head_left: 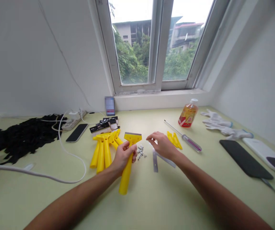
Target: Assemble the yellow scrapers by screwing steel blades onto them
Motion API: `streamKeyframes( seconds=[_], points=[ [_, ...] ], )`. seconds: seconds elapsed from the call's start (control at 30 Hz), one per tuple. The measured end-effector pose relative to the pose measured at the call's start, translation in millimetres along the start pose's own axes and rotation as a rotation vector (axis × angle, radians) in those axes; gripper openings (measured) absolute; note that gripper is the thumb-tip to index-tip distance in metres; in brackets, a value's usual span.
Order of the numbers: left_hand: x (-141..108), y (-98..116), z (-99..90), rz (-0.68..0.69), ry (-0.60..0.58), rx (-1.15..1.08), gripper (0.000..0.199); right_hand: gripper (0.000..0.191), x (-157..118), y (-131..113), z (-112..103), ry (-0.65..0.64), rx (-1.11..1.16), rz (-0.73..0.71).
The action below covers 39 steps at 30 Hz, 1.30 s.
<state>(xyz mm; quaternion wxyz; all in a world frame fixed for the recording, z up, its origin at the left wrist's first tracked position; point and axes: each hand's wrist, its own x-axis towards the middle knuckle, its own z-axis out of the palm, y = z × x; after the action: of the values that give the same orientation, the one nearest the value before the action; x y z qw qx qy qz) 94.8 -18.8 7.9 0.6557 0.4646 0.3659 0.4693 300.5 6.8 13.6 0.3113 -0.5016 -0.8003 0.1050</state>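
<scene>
The left hand (pixel 125 155) closes its fingers around the yellow scraper (pixel 127 172), just below the wide head, which carries a metal strip along its top edge. The scraper is above the table (pixel 137 207), its handle slanting toward 7 o'clock.

Taking the scraper head as the clock's centre and the window (pixel 156 48) as 12, the right hand (pixel 162 145) is at 3, its thumb and index tip narrowly spaced; whether anything sits between them cannot be told. At 5, near the left hand, lie small metal pieces (pixel 141 150), loose on the tabletop. At 4, two flat metal strips (pixel 155 163) lie below the right hand.

The main container is a clear bottle (pixel 188 114), upright between 2 and 3, closed by a white cap. Amber-orange liquid shows inside; the label hides part of it.

Yellow plastic parts (pixel 174 140) and a screwdriver (pixel 191 142) lie at 3, with white gloves (pixel 216 119) and a dark flat device (pixel 245 159) farther out that way. More yellow scrapers (pixel 100 156) are bunched at 8. Black printed packets (pixel 104 126) overlap at 10; their contents cannot be told. At 9 are a phone (pixel 77 133) and, beyond it, a heap of black pieces (pixel 25 137), loose on the table.
</scene>
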Motion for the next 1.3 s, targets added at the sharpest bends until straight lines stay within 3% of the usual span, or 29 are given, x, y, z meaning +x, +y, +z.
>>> streamKeyframes(
  seconds=[0.17, 0.3, 0.6, 0.93, 1.07, 1.3],
  points=[
    [9, 29, 19.3, 0.077, -0.003, 0.012, 0.028, 0.009, 30, -30, -61, 0.159, 0.220, -0.039],
    [21, 52, 26.6, 0.173, 0.011, 0.029, 0.025, 0.008, 38, -60, -84, 0.222, 0.255, -0.101],
    [7, 61, 26.6, 0.176, -0.059, 0.205, 0.024, 0.006, 34, -63, -70, 0.246, 0.203, -0.146],
    [12, 55, 24.8, 0.191, -0.030, 0.187, 0.025, 0.002, 29, -62, -66, 0.205, 0.136, -0.130],
    [13, 56, 23.0, 0.236, -0.083, 0.274, 0.019, 0.006, 29, -65, -61, 0.205, 0.090, -0.149],
    [15, 53, 22.2, 0.062, -0.102, 0.144, 0.023, 0.007, 30, -62, -53, 0.222, 0.040, -0.150]
  ],
)
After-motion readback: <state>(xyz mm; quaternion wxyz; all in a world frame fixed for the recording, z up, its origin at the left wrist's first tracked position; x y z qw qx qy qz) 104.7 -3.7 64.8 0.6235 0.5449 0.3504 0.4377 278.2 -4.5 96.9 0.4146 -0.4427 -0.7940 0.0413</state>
